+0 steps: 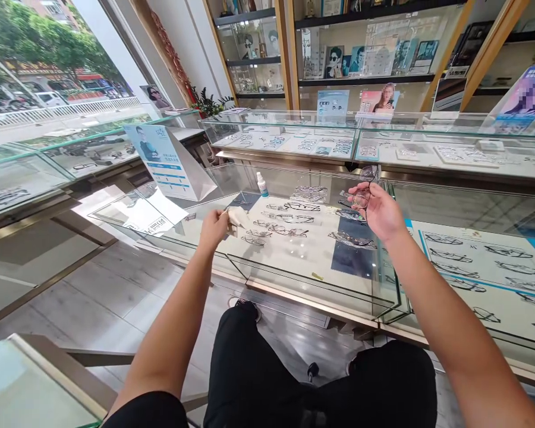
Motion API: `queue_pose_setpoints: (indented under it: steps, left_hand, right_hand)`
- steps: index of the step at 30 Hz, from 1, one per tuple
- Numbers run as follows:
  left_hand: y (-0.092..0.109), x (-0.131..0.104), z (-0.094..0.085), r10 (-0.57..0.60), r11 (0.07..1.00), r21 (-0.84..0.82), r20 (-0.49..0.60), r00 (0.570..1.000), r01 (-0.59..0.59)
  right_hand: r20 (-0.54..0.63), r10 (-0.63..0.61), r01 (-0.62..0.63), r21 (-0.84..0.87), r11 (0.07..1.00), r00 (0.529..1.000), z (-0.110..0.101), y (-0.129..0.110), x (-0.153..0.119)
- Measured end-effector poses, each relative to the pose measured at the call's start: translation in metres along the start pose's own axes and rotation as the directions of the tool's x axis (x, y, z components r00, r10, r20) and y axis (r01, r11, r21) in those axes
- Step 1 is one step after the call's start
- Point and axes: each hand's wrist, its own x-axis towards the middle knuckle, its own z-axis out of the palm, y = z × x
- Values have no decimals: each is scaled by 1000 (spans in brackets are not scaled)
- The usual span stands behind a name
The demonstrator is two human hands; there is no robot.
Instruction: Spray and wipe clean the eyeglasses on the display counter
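My right hand (383, 213) is closed on a pair of eyeglasses (368, 175), held up above the right part of the glass display case (285, 279). Over the case's left part, my left hand (214, 229) pinches a crumpled beige cloth (238, 219). Several eyeglasses (292, 219) lie in rows between my hands. Below my right hand, more eyeglasses (353, 239) rest by a dark blue cloth (350, 261). A small white spray bottle (261, 185) with a blue label stands upright behind the rows.
A folded sign (163, 160) and white papers (147, 214) sit at the left end of the case. To the right, another case section holds a tray of frames (485, 255). Display cabinets (285, 128) line the back. A glass-topped table corner (35, 380) is at lower left.
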Motion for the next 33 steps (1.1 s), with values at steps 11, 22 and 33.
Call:
queue_pose_setpoints:
  steps: [11, 22, 33]
  left_hand:
    - [105, -41, 32, 249, 753, -650, 419, 873, 97]
    - [151, -115, 114, 677, 635, -318, 667, 310, -704]
    - [132, -117, 148, 665, 457, -282, 738, 114, -843]
  right_hand:
    - [1, -26, 26, 16, 1000, 1000, -2, -4, 3]
    - [-1, -60, 61, 16, 998, 998, -5, -6, 5]
    - [4, -61, 61, -19, 998, 998, -3, -6, 6]
